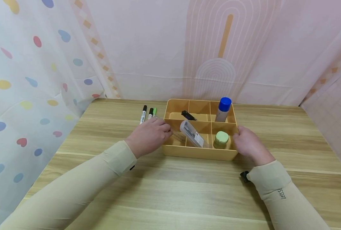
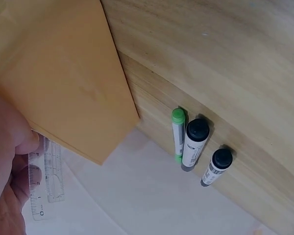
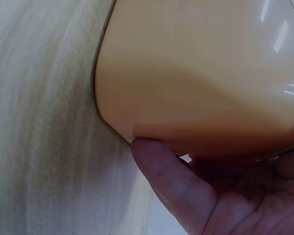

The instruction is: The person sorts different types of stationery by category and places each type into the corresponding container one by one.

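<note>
An orange-yellow organizer box (image 1: 199, 154) with several compartments sits on the table. My left hand (image 1: 149, 135) is at its left wall and pinches a clear ruler (image 2: 37, 198), which shows marked edges in the left wrist view. The right hand (image 1: 250, 143) grips the box's right side at the rim, thumb (image 3: 169, 171) against the outer wall. Inside the box are a black pen (image 1: 189, 115), a clear case (image 1: 192, 133) leaning tilted, a blue-capped bottle (image 1: 223, 110) and a small jar with a pale green lid (image 1: 222, 137). Part of the ruler is hidden by the left fingers.
Left of the box lie two black-capped markers (image 2: 196, 139) and a green-capped marker (image 2: 178, 132). The wooden table (image 1: 170, 195) reaches a patterned curtain (image 1: 147, 51) behind the box, and another spotted curtain (image 1: 26, 95) hangs along its left side.
</note>
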Tool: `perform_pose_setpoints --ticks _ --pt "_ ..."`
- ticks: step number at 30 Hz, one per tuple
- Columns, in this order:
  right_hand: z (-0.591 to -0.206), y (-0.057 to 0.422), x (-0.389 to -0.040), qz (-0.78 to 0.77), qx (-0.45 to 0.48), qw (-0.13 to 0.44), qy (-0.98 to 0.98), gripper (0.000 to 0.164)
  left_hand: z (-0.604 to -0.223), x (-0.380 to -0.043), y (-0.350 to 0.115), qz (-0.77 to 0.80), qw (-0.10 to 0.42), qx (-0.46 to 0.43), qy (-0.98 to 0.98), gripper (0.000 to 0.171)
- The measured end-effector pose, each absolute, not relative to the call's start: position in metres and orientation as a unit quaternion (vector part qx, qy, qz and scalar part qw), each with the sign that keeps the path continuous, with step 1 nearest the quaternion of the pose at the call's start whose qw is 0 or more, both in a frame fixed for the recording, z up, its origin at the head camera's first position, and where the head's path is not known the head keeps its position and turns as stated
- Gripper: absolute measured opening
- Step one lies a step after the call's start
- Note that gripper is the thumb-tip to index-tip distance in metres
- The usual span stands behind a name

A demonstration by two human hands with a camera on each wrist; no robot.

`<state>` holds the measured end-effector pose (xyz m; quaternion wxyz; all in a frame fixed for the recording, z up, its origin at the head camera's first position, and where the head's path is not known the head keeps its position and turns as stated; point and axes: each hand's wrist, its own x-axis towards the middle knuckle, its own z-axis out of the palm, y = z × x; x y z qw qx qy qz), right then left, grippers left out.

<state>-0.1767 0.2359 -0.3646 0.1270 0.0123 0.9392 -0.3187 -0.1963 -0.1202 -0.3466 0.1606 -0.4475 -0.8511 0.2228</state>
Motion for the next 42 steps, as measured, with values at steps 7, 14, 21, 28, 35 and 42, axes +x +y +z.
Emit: perform_pose_setpoints --ticks 7,14,21,28,35,42 --pt "-0.365 0.236 -0.177 -0.319 0.013 0.128 0.939 0.052 -0.348 -0.197 -0.120 0.232 0.155 -0.449 -0.849 0.035" --pt "-0.365 0.236 -0.178 -0.320 0.014 0.133 0.938 0.053 -0.349 -0.198 -0.120 0.232 0.151 -0.450 -0.849 0.039" --pt "-0.365 0.237 -0.178 -0.319 0.012 0.132 0.938 0.054 -0.350 -0.197 -0.121 0.218 0.155 -0.456 -0.849 0.043" --pt "-0.364 0.236 -0.178 -0.320 0.013 0.131 0.938 0.053 -0.350 -0.196 -0.122 0.202 0.155 -0.453 -0.854 0.043" --pt "-0.364 0.236 -0.178 -0.318 0.013 0.132 0.939 0.053 -0.351 -0.197 -0.126 0.191 0.150 -0.452 -0.858 0.045" --pt "-0.365 0.237 -0.178 -0.321 0.018 0.136 0.937 0.053 -0.345 -0.202 -0.134 0.153 0.171 -0.451 -0.863 0.046"
